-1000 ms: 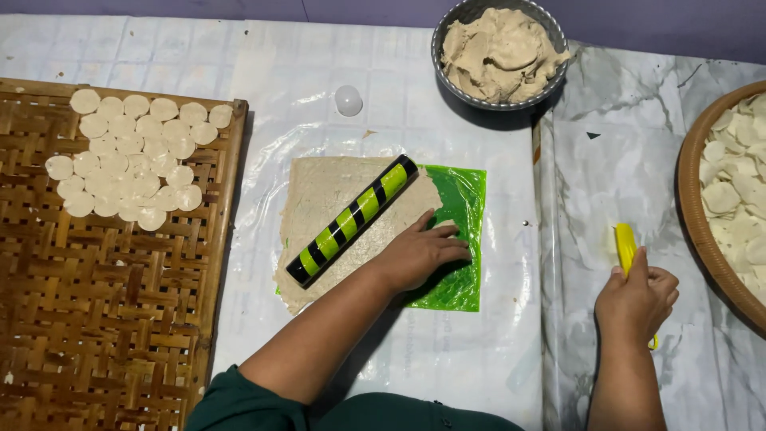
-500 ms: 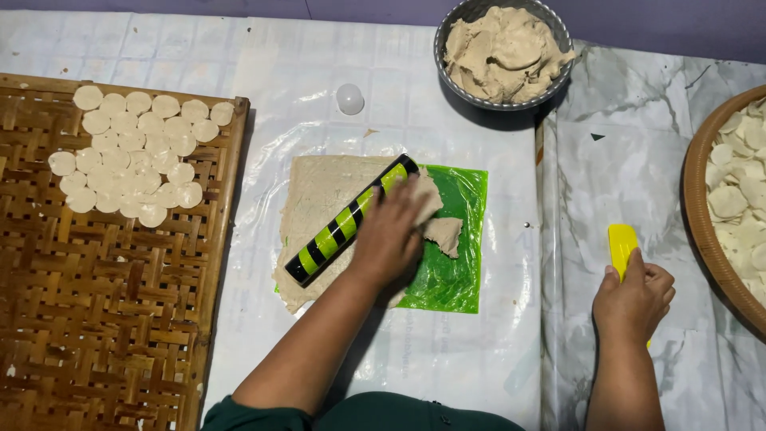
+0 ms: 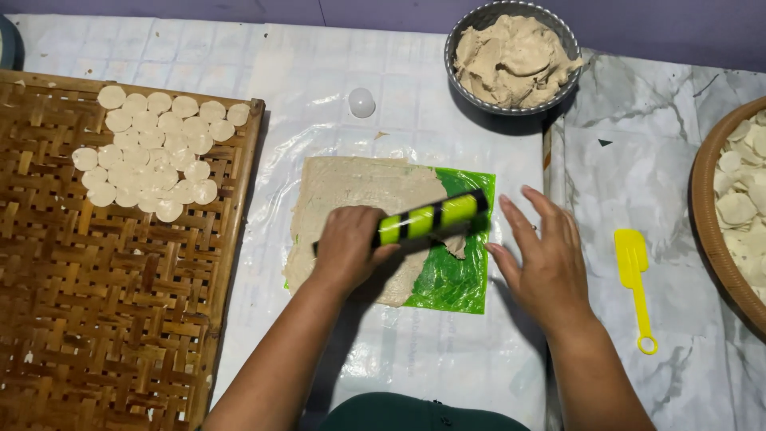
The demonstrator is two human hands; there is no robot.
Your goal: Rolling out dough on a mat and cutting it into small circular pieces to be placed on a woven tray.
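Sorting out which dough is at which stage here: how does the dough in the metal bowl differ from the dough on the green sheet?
The dough in the metal bowl is heaped in thick, lumpy folds; the dough on the green sheet is spread thin and flat. The bowl's dough sits untouched at the far edge, while the flat dough lies under the striped roller that the left hand presses on. Both are the same pale beige.

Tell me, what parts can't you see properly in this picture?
- Head view: the left hand covers one end of the striped roller.
- The round tray of discs is cut off by the right edge.
- The dough sheet hides much of the green sheet.
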